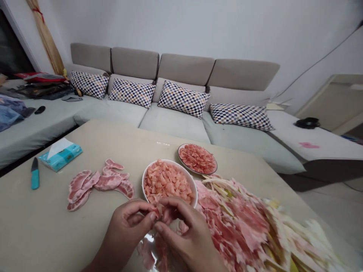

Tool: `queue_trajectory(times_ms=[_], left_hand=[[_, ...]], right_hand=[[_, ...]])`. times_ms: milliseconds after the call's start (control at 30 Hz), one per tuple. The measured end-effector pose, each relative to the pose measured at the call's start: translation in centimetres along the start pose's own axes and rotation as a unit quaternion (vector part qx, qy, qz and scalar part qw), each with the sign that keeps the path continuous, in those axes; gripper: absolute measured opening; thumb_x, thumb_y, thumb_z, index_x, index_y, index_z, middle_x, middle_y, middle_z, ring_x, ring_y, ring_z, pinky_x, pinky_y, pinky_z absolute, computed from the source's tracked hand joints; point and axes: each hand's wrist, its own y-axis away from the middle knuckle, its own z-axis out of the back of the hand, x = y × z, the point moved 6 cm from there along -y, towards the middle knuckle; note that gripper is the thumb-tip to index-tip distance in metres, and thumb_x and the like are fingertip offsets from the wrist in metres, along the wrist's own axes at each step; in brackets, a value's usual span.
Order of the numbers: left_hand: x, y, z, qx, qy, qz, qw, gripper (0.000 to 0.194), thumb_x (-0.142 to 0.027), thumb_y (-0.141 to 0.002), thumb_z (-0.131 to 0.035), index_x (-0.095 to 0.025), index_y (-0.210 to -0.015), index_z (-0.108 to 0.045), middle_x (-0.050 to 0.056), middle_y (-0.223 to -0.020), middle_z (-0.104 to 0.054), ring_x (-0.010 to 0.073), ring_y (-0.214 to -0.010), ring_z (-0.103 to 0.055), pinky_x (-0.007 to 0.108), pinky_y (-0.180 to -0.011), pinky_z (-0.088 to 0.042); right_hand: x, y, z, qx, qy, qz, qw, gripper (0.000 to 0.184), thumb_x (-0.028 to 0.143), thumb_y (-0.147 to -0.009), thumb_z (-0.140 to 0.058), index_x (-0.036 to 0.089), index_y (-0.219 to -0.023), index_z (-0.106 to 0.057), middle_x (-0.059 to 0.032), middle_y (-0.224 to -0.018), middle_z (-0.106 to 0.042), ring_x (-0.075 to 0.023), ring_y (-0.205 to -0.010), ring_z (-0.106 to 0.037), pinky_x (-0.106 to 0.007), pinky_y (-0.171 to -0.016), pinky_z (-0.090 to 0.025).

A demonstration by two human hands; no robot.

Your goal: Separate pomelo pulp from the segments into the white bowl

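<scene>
- Work in hand: my left hand (127, 223) and right hand (181, 226) are together at the front edge of a white bowl (167, 161), pinching a shred of pink citrus flesh (162, 211) between their fingertips.
- Hand state: both hands are narrow, with thumbs and fingers closed on the shred. I can't see how much of it each hand holds.
- Directly ahead of my hands, the bowl is heaped with loose, glistening flakes of citrus flesh (167, 183), pale pink and coarse-grained.
- Farther ahead and right of my right hand, a dark-rimmed plate (198, 170) holds a flatter layer of deeper pink flakes (197, 158).
- Right of my right hand, a large heap of pink membrane and pale, stringy pith (241, 223) spreads across the surface, soft-looking and ragged.
- Left of my left hand, peeled crescent segments (109, 182) lie in a loose group, their pink skins ribbed and curved.
- Under my hands, torn pink scraps (146, 253) lie on a glossy sheet (149, 240), probably plastic.
- Farther left of my left hand, a teal-handled knife (35, 177) and a blue tissue pack (61, 155) sit on the beige surface (85, 143).
</scene>
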Motion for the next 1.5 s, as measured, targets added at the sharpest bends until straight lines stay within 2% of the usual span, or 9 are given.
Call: queue_trajectory(times_ms=[167,300,400,600,733,900,1167,1267,1500], left_hand=[[0.2,0.2,-0.2,0.016,0.012,0.008,1.000,0.003,-0.021,-0.072,-0.074,-0.021,-0.075,-0.076,0.003,-0.076,-0.070,0.0164,-0.071,-0.065,0.022,-0.067,-0.053],[0.2,-0.1,-0.4,0.031,0.059,0.041,0.997,0.006,-0.024,-0.070,-0.074,-0.018,-0.069,-0.072,0.001,-0.060,-0.064,0.0134,-0.057,-0.060,0.022,-0.059,-0.050],[0.3,-0.3,-0.3,0.027,0.080,0.056,0.995,0.010,-0.025,-0.069,-0.075,-0.017,-0.067,-0.069,0.000,-0.057,-0.062,0.0126,-0.055,-0.058,0.023,-0.057,-0.049],[0.6,0.1,-0.8,0.060,0.103,0.034,0.992,0.014,-0.031,-0.078,-0.069,-0.019,-0.085,-0.065,0.003,-0.078,-0.065,0.0168,-0.071,-0.062,0.027,-0.065,-0.052],[1.2,0.3,-0.8,0.050,0.086,0.043,0.994,0.035,-0.029,-0.076,-0.073,-0.024,-0.108,-0.060,0.003,-0.087,-0.064,0.0191,-0.082,-0.063,0.028,-0.069,-0.053],[0.7,0.0,-0.4,0.038,-0.004,-0.008,0.999,0.010,-0.028,-0.082,-0.064,-0.019,-0.085,-0.066,0.002,-0.078,-0.065,0.0152,-0.073,-0.063,0.023,-0.068,-0.052],[-0.2,0.0,0.1,-0.005,-0.162,-0.074,0.984,0.009,-0.016,-0.077,-0.060,-0.020,-0.077,-0.068,0.002,-0.079,-0.066,0.0153,-0.074,-0.063,0.020,-0.064,-0.051],[0.1,0.0,0.1,-0.006,-0.142,-0.061,0.988,0.008,-0.017,-0.077,-0.061,-0.020,-0.076,-0.068,0.001,-0.078,-0.066,0.0152,-0.071,-0.063,0.020,-0.062,-0.052],[1.3,-0.2,-0.4,0.009,0.027,0.034,0.999,0.007,-0.023,-0.073,-0.069,-0.017,-0.072,-0.066,0.000,-0.064,-0.066,0.0130,-0.061,-0.062,0.022,-0.062,-0.053]], right_hand=[[-1.2,-0.3,-0.2,0.015,-0.066,-0.096,0.993,0.016,0.035,-0.079,-0.071,0.020,-0.086,-0.071,-0.0039,-0.079,-0.071,-0.0173,-0.070,-0.065,-0.026,-0.064,-0.051],[-1.5,-0.5,-0.1,0.034,-0.164,-0.131,0.977,0.022,0.039,-0.084,-0.068,0.018,-0.084,-0.072,-0.0045,-0.076,-0.071,-0.0163,-0.068,-0.064,-0.025,-0.062,-0.051],[-1.7,-0.6,-0.1,0.033,-0.203,-0.147,0.968,0.023,0.039,-0.082,-0.070,0.017,-0.085,-0.072,-0.0040,-0.076,-0.070,-0.0144,-0.065,-0.062,-0.025,-0.063,-0.050],[-1.6,-0.6,-0.3,0.026,-0.153,-0.130,0.979,0.019,0.037,-0.084,-0.068,0.018,-0.086,-0.073,-0.0049,-0.081,-0.072,-0.0159,-0.071,-0.063,-0.025,-0.066,-0.050],[-1.7,-0.4,-0.5,0.025,-0.103,-0.113,0.988,0.017,0.034,-0.086,-0.065,0.019,-0.088,-0.073,-0.0059,-0.088,-0.073,-0.0183,-0.075,-0.066,-0.027,-0.068,-0.052],[-1.8,-0.4,-0.5,0.033,-0.060,-0.084,0.994,0.016,0.033,-0.087,-0.062,0.021,-0.087,-0.072,-0.0034,-0.079,-0.072,-0.0169,-0.069,-0.066,-0.025,-0.064,-0.051],[-1.3,-0.5,-0.5,0.032,0.012,-0.027,0.999,0.013,0.026,-0.082,-0.069,0.022,-0.094,-0.072,-0.0032,-0.088,-0.073,-0.0164,-0.077,-0.067,-0.023,-0.068,-0.052],[-1.4,-0.5,-0.6,0.027,-0.014,-0.031,0.999,0.010,0.026,-0.083,-0.067,0.021,-0.088,-0.073,-0.0042,-0.086,-0.073,-0.0170,-0.076,-0.068,-0.024,-0.067,-0.052],[-2.2,-0.4,-1.3,0.020,-0.161,-0.101,0.982,0.009,0.028,-0.081,-0.070,0.020,-0.083,-0.074,-0.0029,-0.077,-0.071,-0.0147,-0.064,-0.068,-0.022,-0.061,-0.055]])
